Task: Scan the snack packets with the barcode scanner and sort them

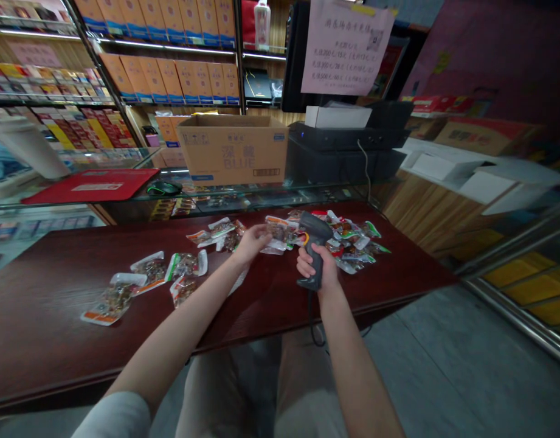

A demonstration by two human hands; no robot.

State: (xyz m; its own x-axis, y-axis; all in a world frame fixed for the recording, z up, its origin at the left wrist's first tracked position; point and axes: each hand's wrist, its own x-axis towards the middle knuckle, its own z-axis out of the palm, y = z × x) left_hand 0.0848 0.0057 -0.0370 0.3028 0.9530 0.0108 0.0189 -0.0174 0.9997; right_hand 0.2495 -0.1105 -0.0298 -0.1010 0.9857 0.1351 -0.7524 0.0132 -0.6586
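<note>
My right hand (318, 264) is wrapped round the handle of a black barcode scanner (314, 228), an orange-yellow trigger at its front. The scanner's head points left and forward, over the snack packets. My left hand (253, 243) has its fingers closed at the edge of a small clear snack packet (282, 232), just left of the scanner. To the right lies a pile of similar packets (355, 243) with green, red and white ends. Several more packets (186, 266) are spread on the left, one of them (110, 302) with an orange end.
The dark red table (47, 292) holds the packets. Behind it, a glass counter carries an open cardboard box (234, 152), a red mat (92, 185), a mouse (164, 188) and a black machine (334, 155). A cable hangs below the scanner. Metal rails (512, 316) stand at right.
</note>
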